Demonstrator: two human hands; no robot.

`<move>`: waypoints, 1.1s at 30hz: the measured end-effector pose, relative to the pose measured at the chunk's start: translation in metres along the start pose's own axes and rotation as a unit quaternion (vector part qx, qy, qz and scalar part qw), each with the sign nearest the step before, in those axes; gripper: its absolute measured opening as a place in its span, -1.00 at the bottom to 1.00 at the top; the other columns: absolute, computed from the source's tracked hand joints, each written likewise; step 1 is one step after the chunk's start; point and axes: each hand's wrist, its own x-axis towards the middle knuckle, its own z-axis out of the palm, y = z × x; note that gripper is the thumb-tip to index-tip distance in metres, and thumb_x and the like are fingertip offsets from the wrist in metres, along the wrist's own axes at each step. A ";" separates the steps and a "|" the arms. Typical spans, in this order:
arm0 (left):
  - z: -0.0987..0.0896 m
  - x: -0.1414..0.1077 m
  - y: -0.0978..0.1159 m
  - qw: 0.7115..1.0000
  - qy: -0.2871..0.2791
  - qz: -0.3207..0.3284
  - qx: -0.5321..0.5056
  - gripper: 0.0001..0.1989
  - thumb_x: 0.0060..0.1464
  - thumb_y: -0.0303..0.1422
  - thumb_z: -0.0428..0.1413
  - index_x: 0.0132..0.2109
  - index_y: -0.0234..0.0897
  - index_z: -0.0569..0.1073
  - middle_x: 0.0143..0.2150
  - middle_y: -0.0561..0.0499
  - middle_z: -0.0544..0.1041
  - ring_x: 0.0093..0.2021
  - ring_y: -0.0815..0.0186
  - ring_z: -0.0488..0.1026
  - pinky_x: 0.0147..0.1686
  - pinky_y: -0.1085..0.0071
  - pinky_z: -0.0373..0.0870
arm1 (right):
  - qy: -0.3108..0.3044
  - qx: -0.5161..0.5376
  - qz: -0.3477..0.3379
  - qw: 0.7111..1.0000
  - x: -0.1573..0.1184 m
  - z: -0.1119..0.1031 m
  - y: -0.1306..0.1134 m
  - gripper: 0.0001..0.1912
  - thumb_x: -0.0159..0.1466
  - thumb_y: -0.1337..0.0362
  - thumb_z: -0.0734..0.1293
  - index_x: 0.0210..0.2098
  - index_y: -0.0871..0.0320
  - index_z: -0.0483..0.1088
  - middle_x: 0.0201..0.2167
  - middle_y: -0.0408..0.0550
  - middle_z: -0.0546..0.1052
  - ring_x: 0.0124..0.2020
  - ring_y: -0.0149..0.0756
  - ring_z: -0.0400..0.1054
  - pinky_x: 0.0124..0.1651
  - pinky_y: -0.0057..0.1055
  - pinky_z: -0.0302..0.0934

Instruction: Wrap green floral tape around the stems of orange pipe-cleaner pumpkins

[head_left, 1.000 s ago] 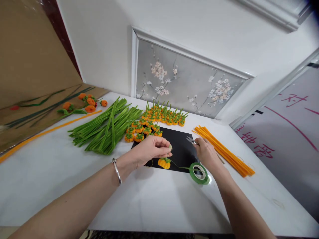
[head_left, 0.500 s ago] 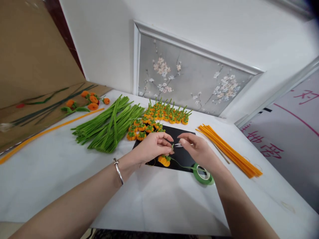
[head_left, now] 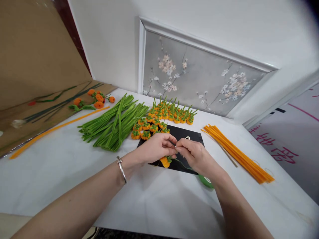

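Observation:
A small orange pipe-cleaner pumpkin (head_left: 164, 162) with a green top hangs under the fingers of my left hand (head_left: 158, 146), which are closed on its stem. My right hand (head_left: 198, 154) is pinched shut, its fingertips meeting those of the left; what lies between them is too small to make out. A thin strip of green tape (head_left: 185, 166) runs from the pumpkin toward the green tape roll (head_left: 205, 181), partly covered by my right wrist. Beneath both hands lies a black mat (head_left: 188, 130). Behind the right knuckles a bit of the scissors (head_left: 188, 137) shows.
Several finished-looking orange pumpkins (head_left: 171, 113) with green stems stand behind the mat. Green pipe cleaners (head_left: 114, 124) lie piled on the left, orange ones (head_left: 239, 152) on the right. Orange flowers (head_left: 98, 99) rest at the far left, near a long orange pipe cleaner (head_left: 59, 127).
My right hand has come left and its fingertips now meet my left hand's, covering most of the scissors. The whole view has shifted slightly.

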 end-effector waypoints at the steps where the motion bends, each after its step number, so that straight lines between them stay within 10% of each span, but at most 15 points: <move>1: -0.002 0.000 0.001 1.000 -0.020 -0.011 -0.009 -0.80 -0.03 -0.52 0.15 -0.19 -0.36 0.38 -0.39 0.01 0.55 -0.40 0.39 0.51 -0.28 0.42 0.42 | 0.003 0.005 -0.010 1.000 -0.001 0.001 0.002 -0.75 0.35 0.33 0.14 -0.47 0.14 0.23 -0.53 -0.21 0.31 -0.50 -0.44 0.16 -0.40 -0.50 0.03; 12: -0.001 0.002 -0.004 0.997 -0.013 0.018 0.078 -0.72 -0.13 -0.50 0.21 -0.19 -0.33 0.40 -0.46 0.06 0.52 -0.46 0.37 0.46 -0.40 0.44 0.36 | 0.032 -0.024 -0.036 0.999 -0.009 0.010 0.014 -0.76 0.36 0.34 0.14 -0.45 0.13 0.25 -0.53 -0.19 0.30 -0.50 -0.42 0.16 -0.40 -0.48 0.03; 24: -0.017 -0.006 0.009 0.986 -0.155 -0.053 -0.014 -0.74 0.03 -0.43 0.15 -0.10 -0.30 0.33 -0.40 0.03 0.53 -0.36 0.35 0.50 -0.27 0.38 0.39 | -0.018 -0.060 -0.095 0.994 -0.014 0.003 0.008 -0.76 0.38 0.38 0.07 -0.37 0.13 0.28 -0.44 -0.13 0.36 -0.41 -0.39 0.23 -0.32 -0.46 0.12; 33: -0.005 -0.006 0.013 0.993 -0.038 0.019 0.106 -0.68 -0.13 -0.51 0.20 -0.16 -0.31 0.39 -0.41 0.04 0.53 -0.42 0.38 0.45 -0.41 0.47 0.35 | 0.005 -0.071 -0.101 0.992 -0.014 0.007 0.013 -0.75 0.37 0.40 0.07 -0.39 0.13 0.28 -0.45 -0.10 0.38 -0.41 -0.36 0.25 -0.33 -0.44 0.12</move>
